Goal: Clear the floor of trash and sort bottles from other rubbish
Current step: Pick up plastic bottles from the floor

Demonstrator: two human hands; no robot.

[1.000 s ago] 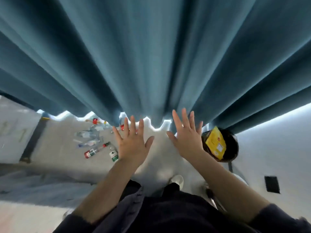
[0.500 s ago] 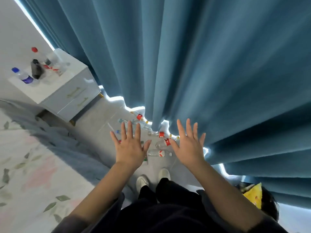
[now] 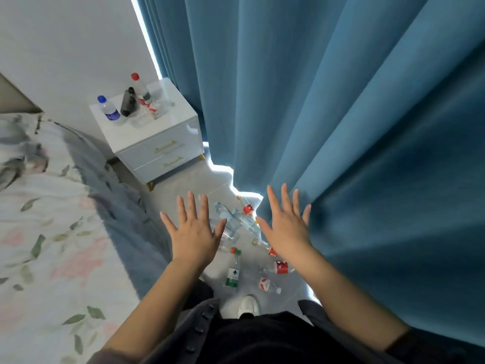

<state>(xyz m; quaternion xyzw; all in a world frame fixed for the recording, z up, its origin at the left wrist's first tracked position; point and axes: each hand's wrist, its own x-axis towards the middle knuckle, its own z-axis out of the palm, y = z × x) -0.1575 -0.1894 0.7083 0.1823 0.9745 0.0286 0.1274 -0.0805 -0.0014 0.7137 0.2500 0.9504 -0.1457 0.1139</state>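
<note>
— From the head camera, how are the hands?
— Left hand point(image 3: 194, 232) and right hand point(image 3: 286, 229) are stretched forward, backs up, fingers straight and spread, holding nothing.
— The bottles?
— Plastic bottles point(image 3: 232, 274) lie scattered on the floor point(image 3: 183, 185) beneath them, beside the blue curtain point(image 3: 341, 127).

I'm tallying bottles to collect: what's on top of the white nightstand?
On the nightstand stand a blue-capped bottle, a dark bottle and a red-capped bottle, plus clear items too blurred to count. The drawers are shut, so anything inside is hidden.
</note>
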